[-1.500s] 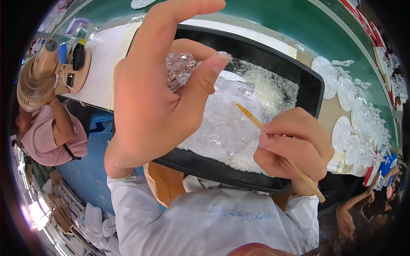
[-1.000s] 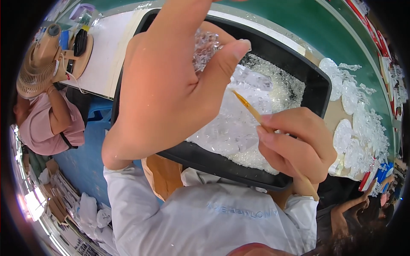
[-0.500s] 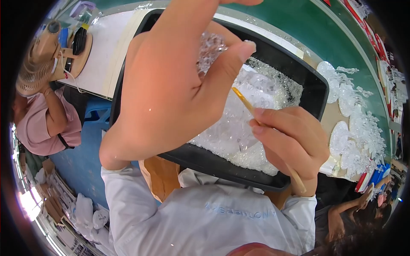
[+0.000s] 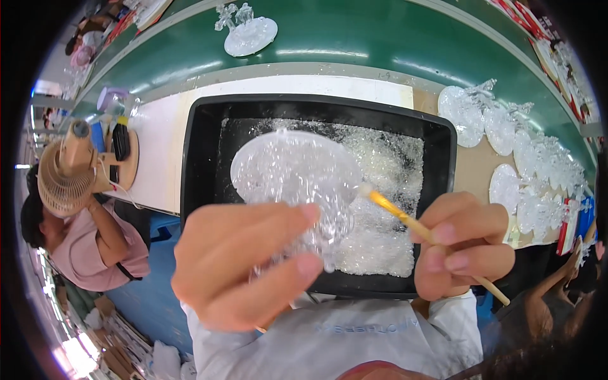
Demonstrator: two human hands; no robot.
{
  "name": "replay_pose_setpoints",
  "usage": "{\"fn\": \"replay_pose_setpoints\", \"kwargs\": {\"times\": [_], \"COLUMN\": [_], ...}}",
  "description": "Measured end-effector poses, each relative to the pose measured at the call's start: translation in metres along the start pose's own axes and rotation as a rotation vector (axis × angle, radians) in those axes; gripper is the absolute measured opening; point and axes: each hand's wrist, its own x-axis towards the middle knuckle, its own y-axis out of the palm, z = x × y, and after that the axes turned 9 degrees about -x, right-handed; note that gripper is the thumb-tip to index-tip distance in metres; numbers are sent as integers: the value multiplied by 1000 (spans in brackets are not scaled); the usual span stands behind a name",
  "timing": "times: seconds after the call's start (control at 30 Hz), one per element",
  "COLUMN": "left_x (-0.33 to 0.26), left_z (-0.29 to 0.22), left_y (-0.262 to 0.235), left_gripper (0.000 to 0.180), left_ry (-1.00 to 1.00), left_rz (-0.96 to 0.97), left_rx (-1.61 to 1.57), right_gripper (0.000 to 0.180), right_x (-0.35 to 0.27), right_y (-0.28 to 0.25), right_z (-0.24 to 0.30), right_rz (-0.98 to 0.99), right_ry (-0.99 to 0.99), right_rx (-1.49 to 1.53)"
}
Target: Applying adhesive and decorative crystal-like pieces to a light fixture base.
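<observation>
In my left hand [image 4: 250, 266] is a clear, sparkling figurine [image 4: 294, 174] with a white oval base. It is held above the tray with its base on the far side, and my fingers close round its lower, figured part, which is partly hidden and blurred. My right hand [image 4: 465, 247] pinches a slim paintbrush [image 4: 415, 225] with a wooden handle and a gold-coloured ferrule. The pale brush tip is close to the right edge of the base; whether it touches I cannot tell. Below lies a black tray [image 4: 446, 171] holding loose, glittering clear granules [image 4: 380, 253].
Several similar clear figurines [image 4: 500, 130] stand crowded at the right. Another figurine [image 4: 250, 35] is on the green surface [image 4: 354, 38] beyond the tray. A beige fan [image 4: 66, 174] stands at the left, with a person in pink [image 4: 95, 247] behind it. Another person's arm shows at the lower right.
My left hand has come down and turned, bringing the figurine's base into sight. My right hand with the paintbrush has moved slightly right and lower. More of the far green surface is now visible.
</observation>
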Motion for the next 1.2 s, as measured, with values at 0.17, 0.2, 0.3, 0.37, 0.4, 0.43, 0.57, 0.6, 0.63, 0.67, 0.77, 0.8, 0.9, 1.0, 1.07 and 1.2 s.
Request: {"fn": "replay_pose_setpoints", "kwargs": {"times": [0.17, 0.2, 0.3, 0.37, 0.4, 0.43, 0.57, 0.6, 0.63, 0.67, 0.77, 0.8, 0.9, 1.0, 1.07, 1.2], "left_x": [-1, -2, -3, -3, -3, -3, -2, -3, -3, -3, -4, -4, -6, -4, -2, 1], "left_z": [-10, -12, -14, -13, -13, -12, -4, -4, -4, -4, -3, -4, -12, -14, -2, -2], "left_y": [-12, -13, -15, -13, -13, -13, -6, -4, -3, -3, -5, -6, -10, -5, 4, -5], "left_gripper": [35, 35, 32, 27, 27, 25, 15, 15, 15, 15, 15, 15, 22, 24, 21, 36], "left_ry": [58, 52, 97, 106, 101, 121, 246, 247, 243, 240, 263, 267, 201, 44, -89, -435], "left_rz": [342, 346, 376, 394, 395, 408, 313, 312, 307, 302, 311, 310, 402, 366, 131, 30], "left_rx": [-8, -6, 8, 14, 13, 16, -38, -40, -49, -58, -60, -63, 9, 10, -5, 170], "right_gripper": [27, 25, 20, 20, 21, 21, 19, 19, 19, 19, 18, 17, 16, 16, 18, 23], "right_x": [6, 8, 9, 10, 10, 10, 15, 16, 15, 12, 10, 10, 13, 11, 4, 1], "right_y": [4, 4, 7, 7, 7, 8, 8, 6, 6, 6, 7, 6, 5, 8, 9, 8], "right_z": [-21, -22, -19, -20, -20, -19, -20, -20, -20, -19, -19, -18, -16, -24, -27, -16], "right_rz": [78, 155, 205, 234, 260, 261, 316, 337, 338, 276, 280, 344, 334, 154, 45, -98], "right_ry": [-152, -213, -188, -174, -165, -162, -214, -252, -251, -251, -212, -169, -218, -332, -274, -150], "right_rx": [211, 262, 127, 118, 111, 113, 148, 159, 156, 180, 174, 124, 155, 240, 212, 112]}}
